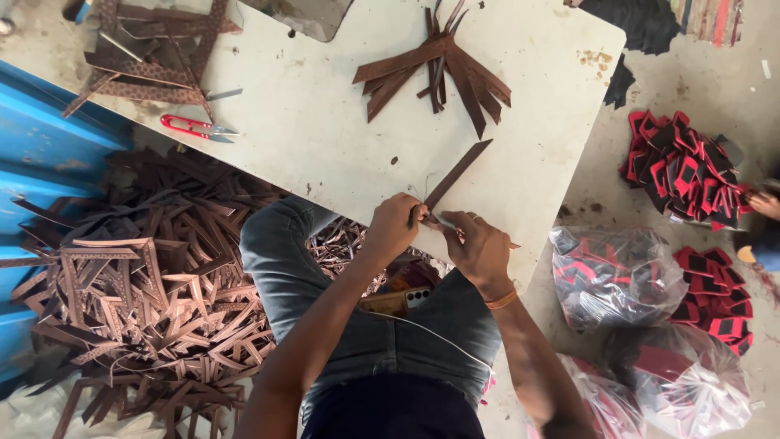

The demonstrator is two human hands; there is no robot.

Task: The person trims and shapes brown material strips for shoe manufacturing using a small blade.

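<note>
My left hand (396, 225) pinches the near end of a long brown leather strip (459, 172) that angles up to the right over the white table (325, 122). My right hand (479, 248) holds the same strip's near end from the right, fingers closed, with a thin tool or second strip end poking out to its right; I cannot tell which. Both hands meet at the table's near edge, above my lap in blue jeans. A phone with a white cable lies on my lap (396, 302).
A fan of brown strips (443, 73) lies mid-table, more strips (150, 57) at the far left, red-handled snips (195, 127) beside them. A big heap of brown strips (154, 284) covers the floor left. Red-black pieces (682, 167) and plastic bags (617, 276) sit right.
</note>
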